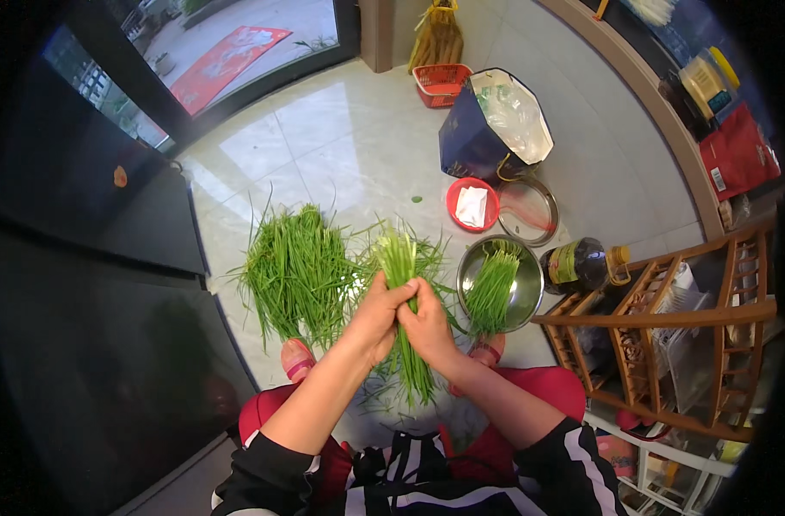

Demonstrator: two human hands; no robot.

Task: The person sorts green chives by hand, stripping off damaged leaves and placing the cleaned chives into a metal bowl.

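Observation:
Between my knees, my left hand [376, 316] and my right hand [428, 319] both grip one bundle of green chives [399, 258]. Its pale cut ends point away from me and the darker leaf tips hang towards me. On the floor to the left lies a large heap of chives [296, 271]. Loose leaves and trimmings are scattered beneath and behind the held bundle. A steel bowl [530, 284] at the right holds another neat bunch of chives [492, 293], its pale ends at the far side.
Beyond the bowl are a red bowl [454, 216] with white paper, a round steel-rimmed lid [528, 209], and a dark blue bag [460, 138] of plastic. A large bottle [576, 264] and a wooden rack [650, 319] stand right, a dark cabinet [109, 322] left, a red basket [441, 97] behind.

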